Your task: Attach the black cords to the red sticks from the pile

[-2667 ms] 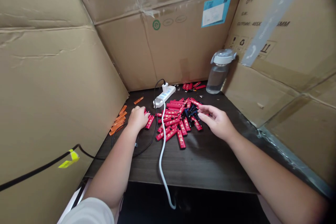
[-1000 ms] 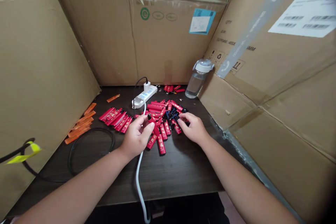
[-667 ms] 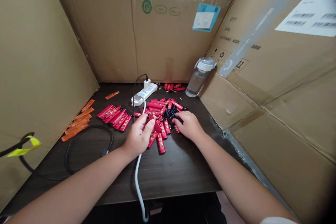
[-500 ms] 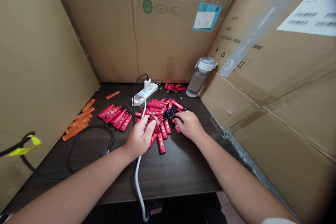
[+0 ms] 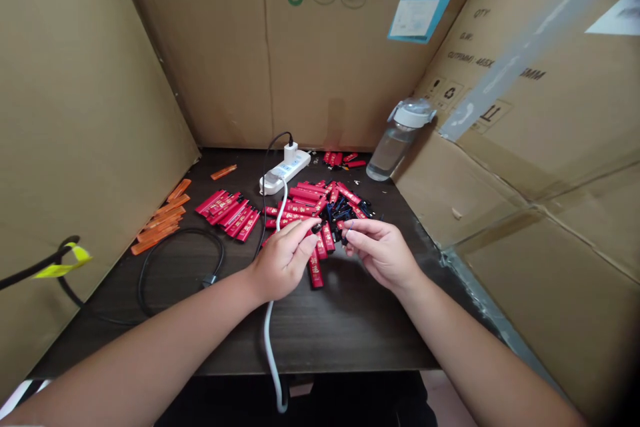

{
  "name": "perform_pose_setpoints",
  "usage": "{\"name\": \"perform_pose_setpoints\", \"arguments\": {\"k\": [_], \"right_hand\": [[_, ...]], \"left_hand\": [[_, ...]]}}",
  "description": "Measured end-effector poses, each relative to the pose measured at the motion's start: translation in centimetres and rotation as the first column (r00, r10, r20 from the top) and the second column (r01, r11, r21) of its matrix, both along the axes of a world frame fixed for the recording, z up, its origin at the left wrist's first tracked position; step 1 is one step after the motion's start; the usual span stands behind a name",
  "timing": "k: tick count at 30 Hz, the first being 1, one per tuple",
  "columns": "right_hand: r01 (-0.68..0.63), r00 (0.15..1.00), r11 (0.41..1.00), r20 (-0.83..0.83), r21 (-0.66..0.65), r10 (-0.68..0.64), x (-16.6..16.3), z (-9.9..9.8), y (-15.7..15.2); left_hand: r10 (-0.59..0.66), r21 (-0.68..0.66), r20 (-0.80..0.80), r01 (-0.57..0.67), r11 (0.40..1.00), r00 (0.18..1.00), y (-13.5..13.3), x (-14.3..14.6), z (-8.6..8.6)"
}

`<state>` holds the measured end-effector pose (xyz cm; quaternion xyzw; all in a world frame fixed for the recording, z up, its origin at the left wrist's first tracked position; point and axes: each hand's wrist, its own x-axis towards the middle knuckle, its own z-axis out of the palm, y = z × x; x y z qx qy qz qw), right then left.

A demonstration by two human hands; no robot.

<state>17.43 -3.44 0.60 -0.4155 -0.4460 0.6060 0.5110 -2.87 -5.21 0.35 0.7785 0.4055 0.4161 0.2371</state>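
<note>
A loose pile of small red sticks with gold lettering (image 5: 310, 203) lies mid-table, with dark blue pieces (image 5: 343, 208) mixed in. My left hand (image 5: 283, 260) is closed around one red stick, whose dark end pokes out past my fingertips. My right hand (image 5: 383, 250) hovers just right of it, pinching a small dark piece that I cannot name. The two hands almost meet above the near edge of the pile. A tidy row of the same red sticks (image 5: 227, 207) lies to the left.
Cardboard walls enclose the dark table (image 5: 350, 327) on three sides. A white power strip (image 5: 285, 172) with white cord (image 5: 273, 320) runs toward me. A black cable (image 5: 180, 240) loops at left near orange pieces (image 5: 160, 220). A water bottle (image 5: 397, 140) stands back right.
My left hand left the row at the left, took up a red stick and raised it. My right hand lifted off the pile with a small dark piece and came toward the left hand.
</note>
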Motion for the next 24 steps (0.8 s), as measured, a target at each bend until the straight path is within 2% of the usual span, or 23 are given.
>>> {"name": "perform_pose_setpoints", "arguments": {"k": [3, 5, 9, 16, 20, 24], "right_hand": [[-0.015, 0.996, 0.999, -0.083, -0.041, 0.012, -0.7, 0.2, -0.5], [-0.014, 0.996, 1.000, -0.093, -0.017, 0.012, -1.0, 0.2, -0.8], [0.005, 0.998, 0.995, -0.058, 0.100, 0.001, -1.1, -0.1, -1.4], [0.001, 0.999, 0.974, 0.031, 0.227, -0.008, -1.1, 0.0, -2.1], [0.039, 0.993, 0.961, 0.094, 0.274, -0.068, -1.3, 0.5, -2.3], [0.054, 0.992, 0.954, 0.090, 0.296, -0.084, -1.3, 0.6, -2.3]], "left_hand": [[-0.010, 0.019, -0.039, 0.011, 1.000, 0.999, -0.2, 0.0, 0.1], [-0.016, 0.027, -0.062, 0.018, 0.999, 0.998, -0.3, 0.1, 0.1], [-0.026, 0.037, -0.065, 0.029, 0.999, 0.998, -0.4, 0.3, -0.2], [0.005, 0.025, -0.028, -0.004, 1.000, 1.000, -0.5, 0.7, -0.4], [0.013, 0.016, -0.032, -0.012, 1.000, 0.999, -0.5, 0.8, -0.3], [0.019, 0.007, -0.035, -0.019, 1.000, 0.999, -0.5, 0.9, -0.4]]}}
